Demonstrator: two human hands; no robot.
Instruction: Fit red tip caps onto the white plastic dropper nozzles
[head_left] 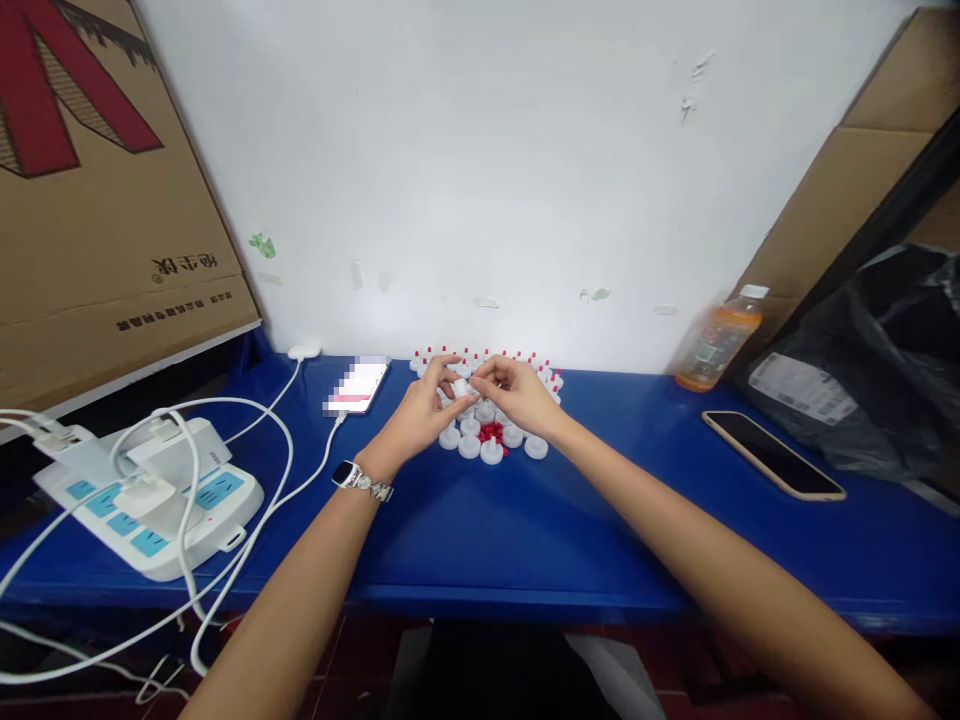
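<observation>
White plastic cap [460,387] pinched between both hands over a blue desk [585,520].

Left hand [420,405], a wristwatch [360,480] on its wrist, closes its fingers around the small cap; right hand [517,392] meets it from the other side, fingertips gripping the same piece. Just beneath lies a cluster of white caps [491,450] with small red pieces [491,432] among them, and red-tipped ones [525,360] stand near the wall. A power strip [150,500] sits far left, a dark phone [772,455] and an orange bottle [716,345] to the right.
</observation>
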